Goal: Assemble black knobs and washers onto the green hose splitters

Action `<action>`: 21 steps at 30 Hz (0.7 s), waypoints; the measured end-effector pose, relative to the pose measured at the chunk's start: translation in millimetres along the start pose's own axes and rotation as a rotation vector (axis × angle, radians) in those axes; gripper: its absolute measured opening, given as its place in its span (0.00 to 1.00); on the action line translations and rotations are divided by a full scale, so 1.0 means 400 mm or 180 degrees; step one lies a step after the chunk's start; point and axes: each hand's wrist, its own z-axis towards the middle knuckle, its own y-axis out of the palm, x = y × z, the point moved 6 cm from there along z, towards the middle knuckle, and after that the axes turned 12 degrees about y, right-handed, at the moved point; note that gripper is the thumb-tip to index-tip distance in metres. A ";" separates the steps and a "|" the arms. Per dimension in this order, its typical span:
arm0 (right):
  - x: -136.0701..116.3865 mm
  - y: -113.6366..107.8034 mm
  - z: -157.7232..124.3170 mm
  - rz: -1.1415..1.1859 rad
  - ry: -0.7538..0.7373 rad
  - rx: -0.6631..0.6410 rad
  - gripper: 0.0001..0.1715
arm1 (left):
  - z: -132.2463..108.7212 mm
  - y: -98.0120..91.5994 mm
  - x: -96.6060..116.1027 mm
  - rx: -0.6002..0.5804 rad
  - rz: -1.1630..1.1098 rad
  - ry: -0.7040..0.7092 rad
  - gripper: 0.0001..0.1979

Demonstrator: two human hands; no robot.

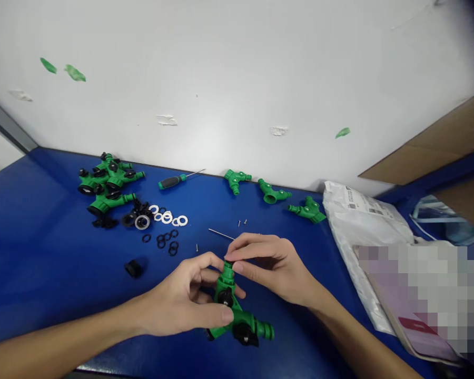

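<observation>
At the near edge of the blue tabletop [31, 237], the left hand [177, 297] is curled partly closed around the body of a green plastic hose splitter [239, 321], with the thumb lying across the front, while the right hand [270, 268] pinches its upper spigot between thumb and forefinger. The hold is judged sound: the body is braced low, leaving the right hand free for fine work. The splitter is moulded, slightly glossy plastic with black ribbed knobs [225, 297]. Beyond the hands lie a loose black collar [133, 268], a thin steel pin [221, 234], tiny screws [240, 222], black O-rings [166, 242], white washers [166, 217], a rubber-gripped screwdriver [171, 181] and a heap of green plastic fittings [110, 181].
</observation>
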 end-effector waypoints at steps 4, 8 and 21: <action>-0.011 -0.003 -0.009 -0.0320 -0.0282 0.0124 0.09 | 0.000 -0.005 0.012 0.0019 0.0164 0.0128 0.20; -0.020 -0.007 -0.021 -0.0777 -0.0668 0.0260 0.10 | -0.002 -0.013 0.020 0.0070 0.0322 0.0118 0.20; -0.027 -0.001 -0.045 -0.0510 -0.1189 0.0456 0.21 | 0.004 0.000 0.024 0.0314 -0.0784 0.0070 0.21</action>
